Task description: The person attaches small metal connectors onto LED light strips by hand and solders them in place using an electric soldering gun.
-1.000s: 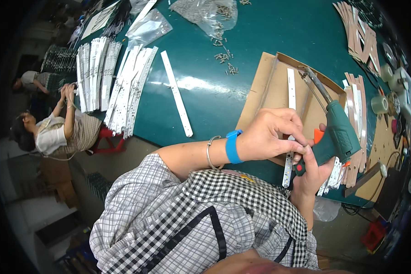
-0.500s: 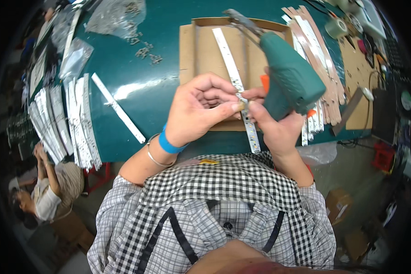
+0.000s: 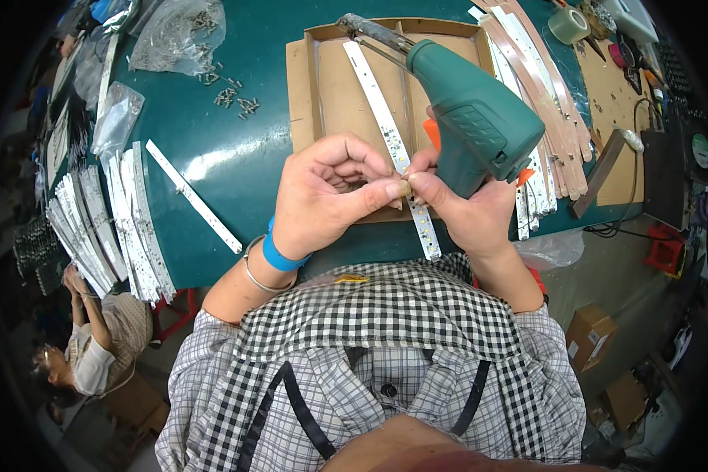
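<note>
A: What are the fingers doing?

B: The left hand (image 3: pixel 322 189) is curled, thumb and forefinger brought in over the strip (image 3: pixel 377 102); whether they pinch a tiny piece I can't tell. The right hand (image 3: pixel 480 220) meets them with its own thumb and forefinger, and seems to grip the handle of the green gun (image 3: pixel 480 102) with the rest.

A: Where does the strip lie?

B: It slants from upper centre to just right of centre, its upper part over the box (image 3: pixel 297 94), its lower end close to the checked apron (image 3: pixel 354 315).

A: What could go wrong?

B: The right hand is doing two jobs. If the gun's weight shifts in that grip, its metal tip (image 3: pixel 377 33) could swing onto the strip's upper end, which is near it. If the tip is hot, that could mark the strip. A careless squeeze on the orange trigger (image 3: pixel 432 135) could set it off.

A: And further out?

B: A loose strip (image 3: pixel 193 197) left of centre on the table (image 3: pixel 263 63), piles (image 3: pixel 138 224) beyond it, metal bits (image 3: pixel 248 105) upper left beside a bag (image 3: pixel 149 55), brown strips (image 3: pixel 566 141) upper right.
</note>
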`<state>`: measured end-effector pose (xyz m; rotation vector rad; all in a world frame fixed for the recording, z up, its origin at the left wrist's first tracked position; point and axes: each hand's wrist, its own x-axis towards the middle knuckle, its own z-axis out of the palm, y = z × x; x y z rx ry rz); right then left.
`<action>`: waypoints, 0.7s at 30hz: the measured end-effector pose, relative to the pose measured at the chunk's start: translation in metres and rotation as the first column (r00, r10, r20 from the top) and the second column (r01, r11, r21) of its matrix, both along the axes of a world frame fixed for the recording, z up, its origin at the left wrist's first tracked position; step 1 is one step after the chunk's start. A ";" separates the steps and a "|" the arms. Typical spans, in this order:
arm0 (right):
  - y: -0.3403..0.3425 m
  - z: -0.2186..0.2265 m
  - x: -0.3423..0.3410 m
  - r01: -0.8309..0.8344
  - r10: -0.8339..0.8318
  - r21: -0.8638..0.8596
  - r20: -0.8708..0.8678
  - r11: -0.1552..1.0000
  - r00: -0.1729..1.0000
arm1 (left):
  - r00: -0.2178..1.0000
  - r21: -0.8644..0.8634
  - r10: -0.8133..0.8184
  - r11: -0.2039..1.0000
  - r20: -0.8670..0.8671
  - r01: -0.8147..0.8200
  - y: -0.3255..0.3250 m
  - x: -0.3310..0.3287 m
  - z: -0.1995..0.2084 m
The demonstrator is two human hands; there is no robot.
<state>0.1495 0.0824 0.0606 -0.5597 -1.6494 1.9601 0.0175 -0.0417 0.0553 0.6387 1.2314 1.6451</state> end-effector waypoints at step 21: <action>0.003 -0.002 0.025 0.155 -0.148 -0.106 0.074 0.982 0.986 | 0.512 -0.129 0.006 0.965 -0.859 -0.227 0.024 -0.023 -0.021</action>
